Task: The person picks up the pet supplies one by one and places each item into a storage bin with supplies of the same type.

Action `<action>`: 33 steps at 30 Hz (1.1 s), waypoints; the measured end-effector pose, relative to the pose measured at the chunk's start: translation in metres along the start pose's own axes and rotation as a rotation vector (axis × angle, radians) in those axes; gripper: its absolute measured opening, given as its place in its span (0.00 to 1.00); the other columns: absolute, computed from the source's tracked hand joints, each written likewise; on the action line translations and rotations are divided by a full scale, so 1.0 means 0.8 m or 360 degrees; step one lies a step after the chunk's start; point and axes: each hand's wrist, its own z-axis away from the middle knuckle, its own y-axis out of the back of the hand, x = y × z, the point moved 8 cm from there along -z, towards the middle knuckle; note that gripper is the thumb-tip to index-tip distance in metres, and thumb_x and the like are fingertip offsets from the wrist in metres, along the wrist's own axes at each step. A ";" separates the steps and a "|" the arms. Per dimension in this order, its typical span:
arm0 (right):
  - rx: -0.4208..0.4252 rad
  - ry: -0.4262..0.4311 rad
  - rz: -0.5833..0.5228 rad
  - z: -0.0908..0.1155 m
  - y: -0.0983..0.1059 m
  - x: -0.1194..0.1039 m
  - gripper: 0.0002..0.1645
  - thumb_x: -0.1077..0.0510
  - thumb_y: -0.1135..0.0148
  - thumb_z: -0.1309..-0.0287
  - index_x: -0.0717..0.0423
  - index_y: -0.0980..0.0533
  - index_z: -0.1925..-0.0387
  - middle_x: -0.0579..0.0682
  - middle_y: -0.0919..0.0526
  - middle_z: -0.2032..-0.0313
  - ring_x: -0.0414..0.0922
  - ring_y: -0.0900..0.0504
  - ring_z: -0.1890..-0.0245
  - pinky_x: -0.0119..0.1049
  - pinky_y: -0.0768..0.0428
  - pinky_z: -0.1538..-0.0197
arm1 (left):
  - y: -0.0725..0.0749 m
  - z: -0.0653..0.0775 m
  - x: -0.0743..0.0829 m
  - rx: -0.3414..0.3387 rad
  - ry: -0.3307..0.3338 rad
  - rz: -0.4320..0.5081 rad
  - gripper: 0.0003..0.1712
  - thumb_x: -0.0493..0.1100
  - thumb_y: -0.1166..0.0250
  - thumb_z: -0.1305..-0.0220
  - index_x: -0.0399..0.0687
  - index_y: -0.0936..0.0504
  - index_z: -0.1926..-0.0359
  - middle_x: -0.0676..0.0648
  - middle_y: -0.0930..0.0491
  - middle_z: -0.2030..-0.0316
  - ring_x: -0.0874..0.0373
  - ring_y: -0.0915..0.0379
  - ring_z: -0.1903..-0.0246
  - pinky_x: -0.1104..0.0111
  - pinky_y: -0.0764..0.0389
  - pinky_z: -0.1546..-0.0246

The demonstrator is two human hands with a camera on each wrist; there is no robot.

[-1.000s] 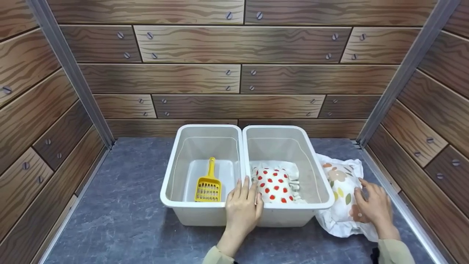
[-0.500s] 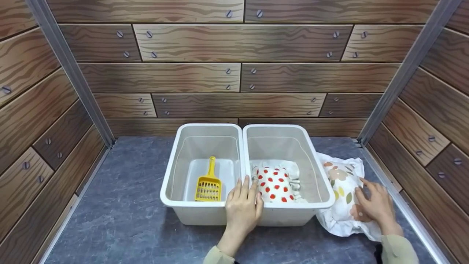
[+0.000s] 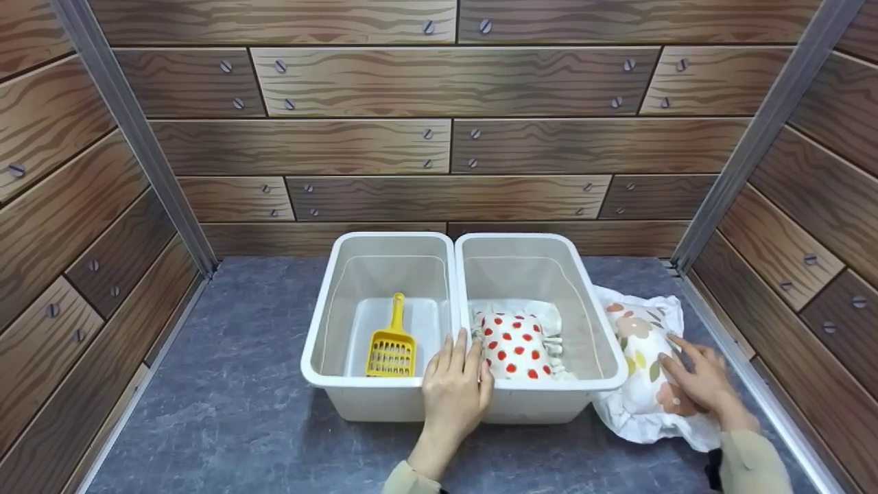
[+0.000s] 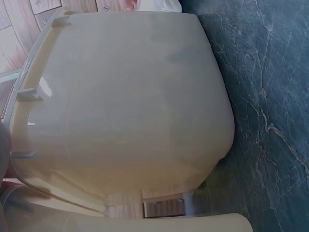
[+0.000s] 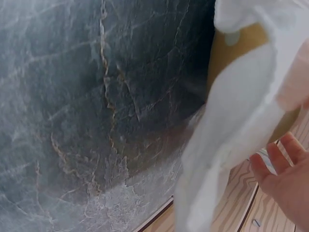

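Note:
Two pale grey plastic bins stand side by side in the head view, the left bin (image 3: 363, 381) and the right bin (image 3: 562, 386). My left hand (image 3: 454, 391) rests with straight fingers over their adjoining front rims. A yellow slotted litter scoop (image 3: 391, 353) lies in the left bin. Inside the right bin is a small strawberry-print pillow (image 3: 514, 346). To the right lies a white floral-print pillow (image 3: 638, 363) with ruffled edges. My right hand (image 3: 710, 381) is at its right side, fingers loosely spread; contact is unclear. In the right wrist view, fingers (image 5: 277, 162) appear beside the white ruffle (image 5: 236, 106).
A dark grey marbled tabletop (image 3: 219, 384) lies beneath everything. Wood-patterned walls (image 3: 446, 144) enclose the back and sides. Metal strips (image 3: 775, 425) run along the side edges, the right one close to my right forearm.
My right hand and sleeve have shifted slightly to the right beside the floral pillow. My left hand, the bins and their contents have stayed in place.

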 end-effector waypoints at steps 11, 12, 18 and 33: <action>-0.0369 -0.0211 -0.0430 0.004 -0.028 0.023 0.49 0.44 0.49 0.30 0.63 0.61 0.25 0.77 0.62 0.29 0.75 0.60 0.31 0.70 0.56 0.33 | -0.005 0.006 0.004 -0.0008 -0.0004 0.0014 0.19 0.48 0.36 0.46 0.46 0.13 0.54 0.42 0.17 0.49 0.45 0.19 0.50 0.58 0.20 0.54; -0.0398 -0.0239 -0.0487 0.004 -0.030 0.024 0.50 0.44 0.48 0.30 0.61 0.63 0.24 0.75 0.64 0.28 0.74 0.62 0.30 0.69 0.57 0.33 | -0.005 0.006 0.004 -0.0004 -0.0005 0.0012 0.19 0.48 0.36 0.46 0.46 0.13 0.55 0.42 0.17 0.49 0.45 0.19 0.50 0.58 0.20 0.54; -0.0546 -0.0415 -0.0748 -0.001 -0.038 0.030 0.56 0.43 0.45 0.33 0.46 0.72 0.24 0.68 0.76 0.27 0.69 0.72 0.28 0.66 0.63 0.31 | -0.003 0.006 0.001 0.0019 -0.0008 0.0013 0.19 0.48 0.38 0.46 0.46 0.13 0.55 0.42 0.17 0.50 0.44 0.19 0.51 0.58 0.20 0.54; -0.0502 -0.0242 -0.0530 -0.024 -0.039 0.006 0.56 0.46 0.40 0.36 0.49 0.67 0.23 0.73 0.67 0.27 0.73 0.62 0.29 0.68 0.54 0.33 | 0.000 0.001 -0.001 0.0027 -0.0013 -0.0010 0.19 0.48 0.43 0.42 0.45 0.13 0.56 0.41 0.16 0.50 0.45 0.19 0.51 0.58 0.20 0.54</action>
